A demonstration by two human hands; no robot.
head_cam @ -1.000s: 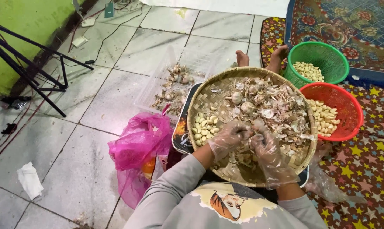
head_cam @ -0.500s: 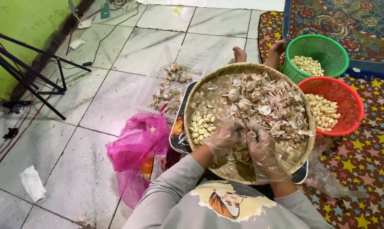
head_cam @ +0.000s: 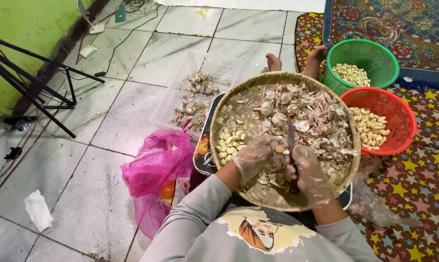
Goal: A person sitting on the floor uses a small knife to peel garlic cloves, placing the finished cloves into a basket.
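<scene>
Change since earlier frames: both hands lifted slightly off skins, knife blade now upright; peeling of single clove underway.
Left hand (head_cam: 256,155): gloved, fingers pinched on clove (head_cam: 279,148), over tray (head_cam: 239,109) centre.
Right hand (head_cam: 309,172): gloved, closed round knife (head_cam: 290,145), blade beside clove.
Peeled heap (head_cam: 229,143): tray left.
</scene>
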